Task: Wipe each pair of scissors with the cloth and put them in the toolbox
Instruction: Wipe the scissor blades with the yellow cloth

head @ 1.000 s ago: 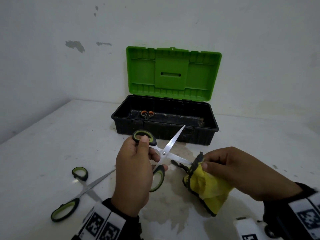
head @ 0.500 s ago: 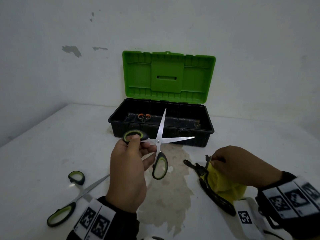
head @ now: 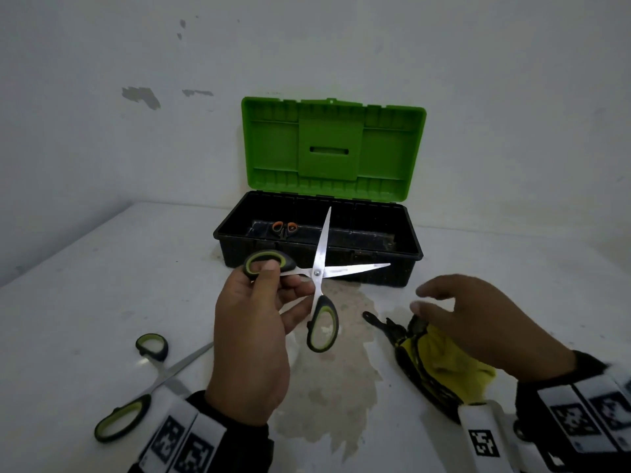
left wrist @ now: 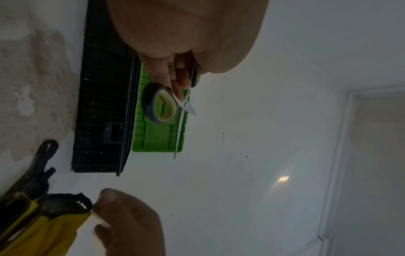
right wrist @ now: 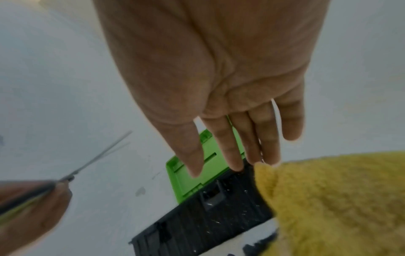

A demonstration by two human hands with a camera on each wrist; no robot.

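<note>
1. While the toolbox (head: 317, 257) stands open behind, the blades could catch its rim.
2. The cloth (head: 444, 363) lies on the table under the spread, empty right hand (head: 485, 322).
3. The left hand (head: 252, 329) pinches the wide-open scissors (head: 319, 273) by one handle; they could slip.

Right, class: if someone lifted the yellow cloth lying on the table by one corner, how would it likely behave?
The yellow cloth lies crumpled in soft folds beside the right hand, so it would probably droop and hang limp rather than hold shape. Its fuzzy, towel-like surface in the right wrist view suggests it is easy to grip, not slippery. It looks light and unlikely to roll.
</note>
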